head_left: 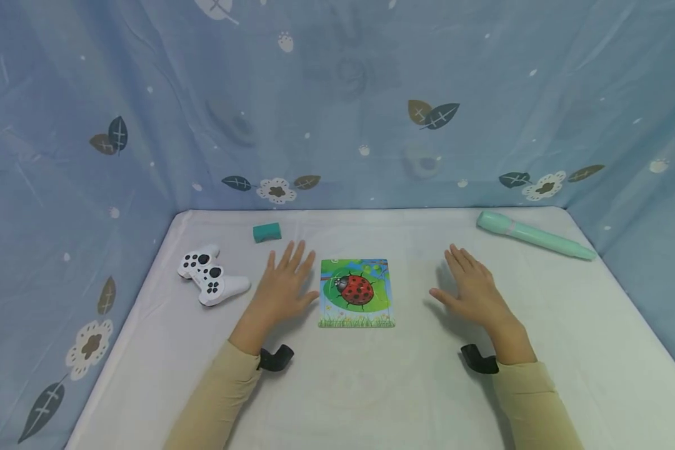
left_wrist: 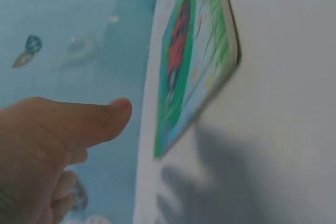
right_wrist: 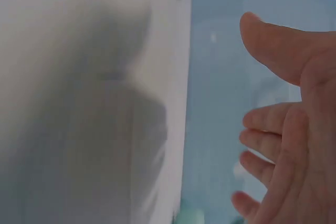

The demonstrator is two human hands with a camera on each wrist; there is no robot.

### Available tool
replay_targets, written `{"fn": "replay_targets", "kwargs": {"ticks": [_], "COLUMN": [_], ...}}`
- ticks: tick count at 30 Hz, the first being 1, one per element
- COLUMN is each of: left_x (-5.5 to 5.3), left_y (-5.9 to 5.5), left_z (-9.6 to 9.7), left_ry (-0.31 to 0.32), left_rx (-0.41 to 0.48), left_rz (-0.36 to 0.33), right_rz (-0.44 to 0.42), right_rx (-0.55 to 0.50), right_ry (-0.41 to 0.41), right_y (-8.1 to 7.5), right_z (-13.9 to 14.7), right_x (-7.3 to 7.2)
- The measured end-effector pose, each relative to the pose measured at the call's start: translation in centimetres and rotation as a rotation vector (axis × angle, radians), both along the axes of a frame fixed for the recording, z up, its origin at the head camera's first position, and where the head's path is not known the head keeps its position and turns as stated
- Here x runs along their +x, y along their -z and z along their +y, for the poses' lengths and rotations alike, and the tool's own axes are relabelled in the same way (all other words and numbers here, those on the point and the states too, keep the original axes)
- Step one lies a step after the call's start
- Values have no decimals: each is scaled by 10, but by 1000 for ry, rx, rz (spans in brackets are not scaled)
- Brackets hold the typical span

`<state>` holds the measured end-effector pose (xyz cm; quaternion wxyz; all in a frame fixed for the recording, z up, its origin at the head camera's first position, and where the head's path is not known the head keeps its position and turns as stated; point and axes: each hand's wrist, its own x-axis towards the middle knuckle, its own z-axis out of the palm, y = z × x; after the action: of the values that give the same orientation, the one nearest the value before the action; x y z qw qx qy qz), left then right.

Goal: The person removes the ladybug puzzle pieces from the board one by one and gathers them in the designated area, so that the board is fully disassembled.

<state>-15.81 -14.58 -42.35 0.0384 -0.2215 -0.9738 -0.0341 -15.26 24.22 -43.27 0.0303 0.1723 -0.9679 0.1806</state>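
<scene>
A square ladybug puzzle board [head_left: 356, 293] lies flat in the middle of the white table, its picture facing up. Just to its left, my left hand [head_left: 284, 287] hovers with fingers spread and holds nothing; the thumb points toward the board's edge. In the left wrist view the board [left_wrist: 197, 51] appears beyond the thumb, and the hand's shadow falls on the cloth. Farther off on the board's other side, my right hand [head_left: 472, 290] is held over the table, fingers extended and thumb out. The right wrist view shows its bare palm [right_wrist: 315, 129] and a shadow below.
A white game controller [head_left: 210, 275] lies to the left of my left hand. Behind that hand is a small teal cylinder [head_left: 267, 232]. At the back right rests a long mint-green stick [head_left: 534, 235] with a thicker end. A blue patterned curtain [head_left: 349, 112] borders the table.
</scene>
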Motion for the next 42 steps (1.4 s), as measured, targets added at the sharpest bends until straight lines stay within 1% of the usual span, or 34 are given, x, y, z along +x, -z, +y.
{"fn": "replay_targets", "kwargs": {"ticks": [3,5,7,9,11,13,16,20,22,25,30,35,39,42], "left_x": [-13,-20,-26,-30,-32,-31,-28,-28,-29,-30,-31,-31,-30,-30], "left_y": [10,15,20,25,31,37,46,52,52,52,53,49,49,49], "left_z": [26,43,58,69,78,84,86,86,85,84,84,83,84,84], "left_ry": [83,117,135,139,132,130,119,132,146,156,147,145,138,135], "left_rx": [74,149,220,278,305,315,314,333,346,356,346,346,343,341], "left_rz": [-38,-83,-126,-171,-206,-224,-220,-165,-141,-127,-129,-141,-155,-159], "right_rz": [-42,-85,-128,-158,-169,-176,-168,-159,-160,-162,-187,-227,-258,-268], "right_rx": [-90,-157,-214,-270,-289,-281,-248,-262,-273,-273,-291,-333,-378,-434], "right_ry": [-69,-105,-132,-157,-184,-215,-242,-245,-246,-251,-248,-241,-246,-240], "right_y": [0,0,2,4,10,17,26,30,29,29,32,36,37,37], "right_z": [-27,-45,-60,-73,-84,-90,-95,-96,-96,-96,-97,-98,-97,-95], "right_x": [-13,-21,-29,-36,-41,-44,-45,-45,-46,-48,-51,-56,-56,-55]}}
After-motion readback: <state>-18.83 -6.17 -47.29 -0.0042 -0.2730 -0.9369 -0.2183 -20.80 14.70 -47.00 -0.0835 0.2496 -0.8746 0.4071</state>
